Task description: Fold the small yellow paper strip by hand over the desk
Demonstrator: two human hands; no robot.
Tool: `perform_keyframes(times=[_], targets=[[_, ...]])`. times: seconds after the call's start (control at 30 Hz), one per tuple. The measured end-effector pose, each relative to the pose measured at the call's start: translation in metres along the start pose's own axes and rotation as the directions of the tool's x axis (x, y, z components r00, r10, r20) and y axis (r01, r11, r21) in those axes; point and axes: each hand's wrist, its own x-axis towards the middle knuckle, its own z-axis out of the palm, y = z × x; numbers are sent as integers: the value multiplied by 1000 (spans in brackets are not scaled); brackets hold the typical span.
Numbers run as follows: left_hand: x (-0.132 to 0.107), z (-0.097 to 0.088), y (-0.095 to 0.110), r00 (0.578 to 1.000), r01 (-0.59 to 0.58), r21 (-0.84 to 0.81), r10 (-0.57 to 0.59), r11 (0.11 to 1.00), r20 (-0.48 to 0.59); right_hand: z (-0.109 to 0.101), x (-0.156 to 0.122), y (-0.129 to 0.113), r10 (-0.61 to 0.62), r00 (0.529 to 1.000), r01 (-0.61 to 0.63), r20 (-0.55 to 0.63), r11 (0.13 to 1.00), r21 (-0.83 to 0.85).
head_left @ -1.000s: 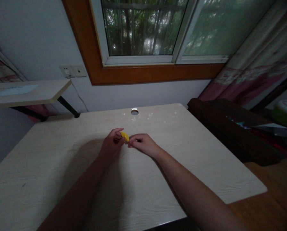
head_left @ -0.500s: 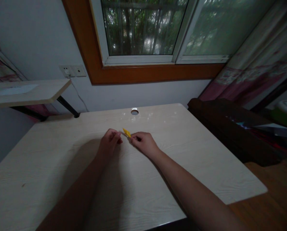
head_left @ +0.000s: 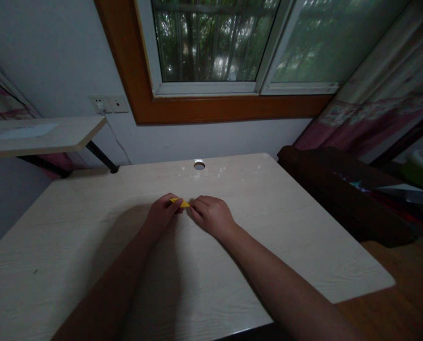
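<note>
A small folded piece of yellow paper (head_left: 184, 204) is held low over the pale wooden desk (head_left: 289, 265), between my two hands. My left hand (head_left: 164, 210) pinches its left part, with the thumb lying across it. At the pointed right end, the fingertips of my right hand (head_left: 211, 212) close on the tip. The fingers cover parts of the paper, so its full folded shape cannot be made out.
Behind the hands, a round cable hole (head_left: 199, 165) pierces the desk. A raised shelf (head_left: 66, 135) on black legs stands at the left, bearing a white sheet. Dark furniture (head_left: 314, 189) borders the right edge. A window (head_left: 211, 47) is ahead.
The yellow paper has turned flatter and shifted slightly left. My left thumb and fingers have closed on it; before, they were beside it while my right hand held it.
</note>
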Motion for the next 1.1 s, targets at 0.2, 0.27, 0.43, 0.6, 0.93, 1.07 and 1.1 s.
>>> perform_keyframes(times=[0.2, 0.27, 0.43, 0.6, 0.93, 1.07, 1.1], targets=[[3, -1, -4, 999, 17, -1, -17, 1000, -33, 1, 1, 5, 37, 999, -31, -24, 979, 203], [4, -1, -6, 999, 17, 12, -17, 1000, -32, 1, 1, 6, 52, 998, -37, -48, 963, 268], [4, 0, -6, 999, -43, 83, 45, 996, -23, 3, 2, 7, 82, 994, -53, -71, 939, 339], [3, -1, -4, 995, -103, 93, 101, 990, 26, 9, 1, 11, 81, 996, -61, -44, 937, 343], [5, 2, -14, 997, -77, -67, 77, 995, 5, 12, 2, 11, 64, 998, -68, 25, 888, 455], [6, 3, -14, 996, -87, -130, 85, 988, -20, 12, 1, 11, -3, 999, -16, 39, 876, 481], [6, 3, -13, 995, -94, -141, 91, 986, -30, 12, 1, 11, -12, 999, -10, 43, 872, 489]])
